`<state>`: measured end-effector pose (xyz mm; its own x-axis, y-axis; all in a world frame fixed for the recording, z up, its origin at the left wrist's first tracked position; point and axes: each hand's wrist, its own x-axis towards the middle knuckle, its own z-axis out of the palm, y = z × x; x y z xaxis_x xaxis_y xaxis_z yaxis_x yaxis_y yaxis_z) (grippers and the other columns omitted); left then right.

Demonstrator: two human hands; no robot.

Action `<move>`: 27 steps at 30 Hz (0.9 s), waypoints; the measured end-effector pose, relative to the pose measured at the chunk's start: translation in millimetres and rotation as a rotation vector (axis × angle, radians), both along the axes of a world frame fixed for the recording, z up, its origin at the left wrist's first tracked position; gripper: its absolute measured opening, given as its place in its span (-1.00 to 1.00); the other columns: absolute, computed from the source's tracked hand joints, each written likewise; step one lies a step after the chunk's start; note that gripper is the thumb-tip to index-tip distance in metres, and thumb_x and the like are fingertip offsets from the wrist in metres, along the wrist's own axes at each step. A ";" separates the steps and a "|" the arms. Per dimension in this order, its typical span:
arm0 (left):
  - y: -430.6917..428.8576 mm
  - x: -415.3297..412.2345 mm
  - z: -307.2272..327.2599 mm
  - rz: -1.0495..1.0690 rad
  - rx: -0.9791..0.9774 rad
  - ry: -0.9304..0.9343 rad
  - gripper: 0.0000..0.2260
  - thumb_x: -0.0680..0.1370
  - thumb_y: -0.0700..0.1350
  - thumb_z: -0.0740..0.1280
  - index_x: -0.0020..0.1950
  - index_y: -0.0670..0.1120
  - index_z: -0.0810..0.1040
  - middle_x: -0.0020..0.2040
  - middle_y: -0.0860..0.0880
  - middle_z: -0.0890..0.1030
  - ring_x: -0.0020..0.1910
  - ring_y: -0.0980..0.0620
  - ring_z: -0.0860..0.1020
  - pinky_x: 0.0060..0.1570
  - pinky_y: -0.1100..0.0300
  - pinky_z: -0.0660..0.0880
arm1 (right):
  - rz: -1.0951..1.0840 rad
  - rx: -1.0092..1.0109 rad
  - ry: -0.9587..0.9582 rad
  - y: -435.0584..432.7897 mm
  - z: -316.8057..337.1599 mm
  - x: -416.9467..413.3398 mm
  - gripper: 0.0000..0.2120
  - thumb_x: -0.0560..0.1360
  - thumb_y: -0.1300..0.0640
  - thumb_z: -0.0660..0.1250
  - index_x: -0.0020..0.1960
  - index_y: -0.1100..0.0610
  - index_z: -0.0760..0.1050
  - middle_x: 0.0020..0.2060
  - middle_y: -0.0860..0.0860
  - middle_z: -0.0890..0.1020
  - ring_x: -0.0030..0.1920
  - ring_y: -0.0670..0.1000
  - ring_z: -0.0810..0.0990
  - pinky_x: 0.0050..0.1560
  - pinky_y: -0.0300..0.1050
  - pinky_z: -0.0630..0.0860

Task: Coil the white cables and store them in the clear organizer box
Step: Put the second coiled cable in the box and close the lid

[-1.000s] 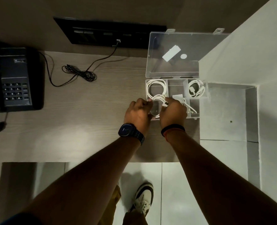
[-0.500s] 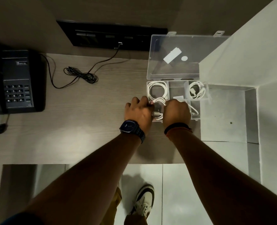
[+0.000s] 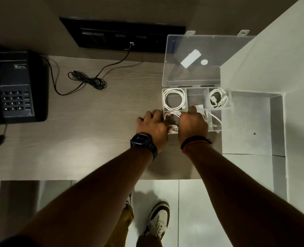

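Observation:
The clear organizer box (image 3: 217, 120) sits at the desk's right edge with its lid (image 3: 192, 61) standing open behind it. A coiled white cable (image 3: 174, 100) lies in the back left compartment, another coiled cable (image 3: 218, 99) in the back right one. A loose white cable (image 3: 214, 120) trails across the front right compartment. My left hand (image 3: 153, 126) and my right hand (image 3: 193, 123) meet over the front left compartment, both pressing a small white cable coil (image 3: 174, 114) down into it. Much of that coil is hidden by my fingers.
A black desk phone (image 3: 17, 86) stands at the left edge. A thin black cord (image 3: 88, 81) runs in a bundle from a dark wall socket panel (image 3: 121, 34). A white ledge (image 3: 272, 59) rises to the right of the box. Below the desk edge is tiled floor with my shoe (image 3: 158, 218).
Both hands have moved down with the small coil from just above the box into the front left compartment. The other cables have not moved.

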<state>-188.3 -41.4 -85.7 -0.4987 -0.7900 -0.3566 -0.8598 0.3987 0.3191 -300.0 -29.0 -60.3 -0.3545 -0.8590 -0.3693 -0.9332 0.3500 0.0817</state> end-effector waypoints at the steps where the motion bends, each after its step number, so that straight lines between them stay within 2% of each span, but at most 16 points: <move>1: 1.3 -3.8 0.5 -0.003 0.010 -0.039 -0.57 0.53 0.04 0.18 0.39 0.05 0.24 0.23 -0.11 0.36 0.16 -0.18 0.33 0.08 -0.13 0.34 | 0.009 0.002 -0.009 -0.1 0.6 -1.0 -0.85 0.49 0.36 0.24 0.00 0.28 0.55 0.10 0.19 0.47 0.02 0.25 0.55 -0.06 0.12 0.53; 4: -1.3 -14.3 5.6 -0.026 0.042 -0.153 -0.54 0.48 -0.03 0.20 0.39 0.01 0.27 0.24 -0.11 0.32 0.17 -0.17 0.30 0.09 -0.13 0.32 | -0.038 -0.019 -0.094 -1.3 6.6 -3.3 -0.87 0.51 0.27 0.25 0.02 0.23 0.54 0.07 0.17 0.50 0.04 0.25 0.56 0.00 0.11 0.53; 6: -6.1 -19.5 11.4 -0.005 0.081 -0.181 -0.58 0.46 -0.04 0.21 0.33 0.02 0.35 0.22 -0.10 0.33 0.17 -0.17 0.29 0.11 -0.14 0.31 | -0.041 -0.128 -0.186 1.3 12.1 -3.1 -0.84 0.53 0.23 0.22 0.05 0.21 0.54 0.07 0.17 0.54 0.05 0.24 0.56 0.04 0.09 0.52; 8: -11.0 -22.2 15.9 0.039 0.095 -0.177 -0.64 0.47 -0.03 0.22 0.26 0.04 0.43 0.19 -0.09 0.35 0.16 -0.17 0.31 0.11 -0.15 0.32 | -0.076 -0.396 -0.289 8.7 19.5 -1.4 -0.80 0.53 0.17 0.24 0.07 0.21 0.57 0.03 0.18 0.59 -0.01 0.23 0.59 -0.02 0.03 0.52; 10: -16.0 -21.7 18.4 0.098 0.118 -0.148 -0.69 0.47 -0.01 0.25 0.21 0.05 0.49 0.18 -0.09 0.36 0.16 -0.17 0.33 0.13 -0.15 0.34 | -0.176 -0.727 -0.274 15.9 25.3 -4.7 -0.80 0.49 0.16 0.33 0.05 0.23 0.60 -0.04 0.22 0.61 -0.07 0.22 0.60 -0.08 -0.04 0.50; 12: -19.7 -19.4 19.5 0.145 0.136 -0.099 -0.69 0.46 0.00 0.31 0.20 0.05 0.52 0.19 -0.09 0.37 0.16 -0.18 0.35 0.13 -0.13 0.36 | -0.334 -0.846 -0.246 23.3 23.5 -18.6 -0.76 0.48 0.16 0.35 0.12 0.22 0.59 -0.01 0.26 0.56 0.00 0.21 0.54 0.03 -0.10 0.40; 15: -21.0 -15.4 20.7 0.173 0.112 -0.022 -0.66 0.44 0.01 0.38 0.20 0.04 0.53 0.20 -0.10 0.41 0.16 -0.19 0.38 0.12 -0.08 0.38 | -0.581 -0.711 -0.359 33.4 11.2 -44.4 -0.78 0.51 0.17 0.31 0.11 0.20 0.60 0.00 0.24 0.54 0.05 0.22 0.52 0.01 -0.24 0.31; 17: -20.4 -14.6 20.4 0.199 0.081 0.040 -0.66 0.41 -0.03 0.42 0.18 0.00 0.56 0.19 -0.12 0.45 0.14 -0.19 0.40 0.10 -0.06 0.40 | -0.564 -0.688 -0.391 38.1 6.2 -50.1 -0.84 0.49 0.21 0.32 0.00 0.22 0.64 -0.11 0.20 0.59 -0.04 0.22 0.56 -0.06 -0.30 0.33; 19: -20.2 -17.9 20.5 0.208 0.033 0.102 -0.66 0.40 -0.07 0.44 0.16 -0.03 0.57 0.17 -0.13 0.48 0.12 -0.20 0.41 0.07 -0.03 0.40 | -0.513 -0.682 -0.465 38.2 6.4 -46.5 -0.86 0.46 0.21 0.34 -0.11 0.23 0.66 -0.27 0.06 0.57 -0.16 0.17 0.59 -0.18 -0.48 0.32; 21: -20.2 -25.5 20.8 0.180 -0.007 0.163 -0.67 0.41 -0.09 0.42 0.17 -0.03 0.56 0.19 -0.12 0.49 0.13 -0.21 0.41 0.07 -0.01 0.40 | -0.389 -0.598 -0.481 39.4 3.0 -41.7 -0.86 0.44 0.19 0.35 -0.17 0.23 0.66 -0.33 0.08 0.60 -0.23 0.13 0.58 -0.25 -0.36 0.32; 23: -19.2 -33.9 20.9 0.113 0.014 0.191 -0.66 0.42 -0.09 0.40 0.20 -0.02 0.55 0.24 -0.10 0.48 0.17 -0.20 0.40 0.11 -0.05 0.41 | -0.298 -0.503 -0.444 41.6 -2.0 -41.5 -0.86 0.46 0.25 0.34 -0.18 0.24 0.67 -0.29 0.19 0.65 -0.24 0.15 0.58 -0.24 -0.30 0.25; 27: -16.9 -37.9 17.1 0.019 0.042 0.143 -0.66 0.43 -0.04 0.39 0.20 -0.01 0.55 0.31 -0.05 0.42 0.23 -0.17 0.38 0.18 -0.07 0.39 | -0.136 -0.327 -0.389 37.9 -7.7 -48.3 -0.82 0.48 0.31 0.26 -0.13 0.23 0.65 -0.20 0.19 0.66 -0.13 0.18 0.54 -0.17 -0.24 0.27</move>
